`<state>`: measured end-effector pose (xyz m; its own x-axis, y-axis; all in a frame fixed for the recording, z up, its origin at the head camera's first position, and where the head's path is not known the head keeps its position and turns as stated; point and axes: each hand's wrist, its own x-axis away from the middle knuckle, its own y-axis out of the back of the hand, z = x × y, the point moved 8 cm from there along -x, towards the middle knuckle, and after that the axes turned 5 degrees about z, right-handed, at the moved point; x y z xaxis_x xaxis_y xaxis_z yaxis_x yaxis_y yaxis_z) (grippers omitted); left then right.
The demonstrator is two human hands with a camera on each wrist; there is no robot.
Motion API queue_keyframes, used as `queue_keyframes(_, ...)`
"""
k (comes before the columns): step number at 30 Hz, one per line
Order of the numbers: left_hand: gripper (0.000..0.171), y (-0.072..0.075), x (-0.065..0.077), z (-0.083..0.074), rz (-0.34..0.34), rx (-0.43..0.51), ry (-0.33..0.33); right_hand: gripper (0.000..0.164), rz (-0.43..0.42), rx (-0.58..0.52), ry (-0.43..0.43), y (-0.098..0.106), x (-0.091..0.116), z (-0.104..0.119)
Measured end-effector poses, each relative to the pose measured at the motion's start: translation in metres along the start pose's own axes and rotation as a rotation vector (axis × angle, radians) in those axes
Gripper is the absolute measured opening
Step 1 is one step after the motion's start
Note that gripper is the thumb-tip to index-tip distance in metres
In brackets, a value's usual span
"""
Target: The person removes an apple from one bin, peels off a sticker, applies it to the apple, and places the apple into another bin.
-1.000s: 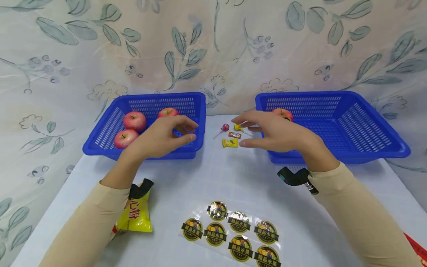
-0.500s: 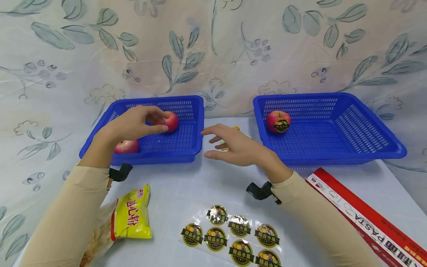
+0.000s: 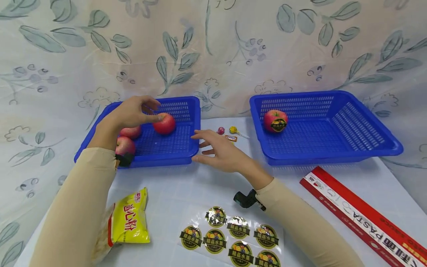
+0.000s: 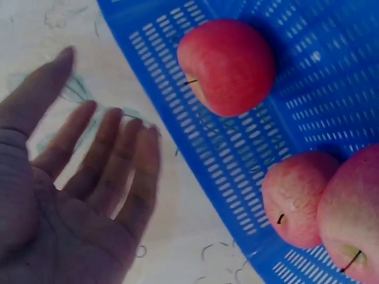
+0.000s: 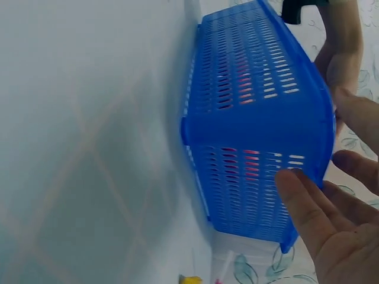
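My left hand [image 3: 131, 111] hangs over the left blue basket [image 3: 166, 162], its fingers loosely bent with nothing in them. In the left wrist view that palm [image 4: 77, 219] is bare, apart from the apples. A red apple [image 3: 165, 125] lies just right of the hand, and two more, one of them a paler apple [image 3: 126, 145], sit at the basket's left. My right hand [image 3: 221, 150] is by the basket's right front corner, fingers spread and empty; whether it touches the rim I cannot tell. In the right wrist view, the right hand's fingers [image 5: 308, 207] appear beside the basket's perforated wall [image 5: 254, 171].
At right stands a second blue basket [image 3: 333, 152] with one stickered apple [image 3: 275, 121]. Between the baskets lie lollipops [image 3: 233, 129] and a small brown packet [image 3: 231, 138]. In front are a sheet of round stickers [image 3: 230, 237], a yellow bag [image 3: 130, 218] and a long red pasta box [image 3: 363, 218].
Both hands have moved left. My right hand went from the right basket's edge to the left basket's corner, uncovering the stickered apple. My left hand moved farther over the left basket.
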<state>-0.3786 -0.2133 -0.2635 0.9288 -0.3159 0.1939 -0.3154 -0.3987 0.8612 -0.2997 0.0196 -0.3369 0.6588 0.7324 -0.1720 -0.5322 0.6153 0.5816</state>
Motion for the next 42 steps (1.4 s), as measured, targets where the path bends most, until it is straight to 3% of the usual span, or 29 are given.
queue_keyframes(7, 0.072, 0.006, -0.018, 0.013, -0.003, 0.002, 0.032, 0.052, -0.085, -0.008, 0.061, -0.004, -0.001, -0.002)
queue_keyframes(12, 0.071, 0.004, -0.033, 0.019, 0.013, 0.002, 0.047, 0.052, -0.121, -0.001, 0.047, -0.005, 0.0, -0.004)
queue_keyframes(20, 0.081, -0.021, -0.045, 0.038, 0.197, 0.009, 0.198, 0.064, -0.151, 0.025, 0.007, 0.0, 0.0, -0.009)
queue_keyframes(25, 0.085, -0.034, -0.046, 0.051, 0.251, 0.021, 0.278, 0.066, -0.15, 0.016, -0.01, 0.0, -0.001, -0.011)
queue_keyframes(34, 0.09, -0.045, -0.052, 0.062, 0.243, 0.042, 0.305, 0.062, -0.173, 0.027, -0.052, 0.004, 0.001, -0.017)
queue_keyframes(38, 0.091, -0.043, -0.054, 0.059, 0.206, -0.001, 0.288, 0.063, -0.184, 0.04, -0.056, 0.006, 0.002, -0.019)
queue_keyframes(42, 0.096, -0.037, -0.047, 0.058, 0.192, -0.057, 0.32, 0.065, -0.177, 0.038, -0.034, 0.005, 0.0, -0.018)
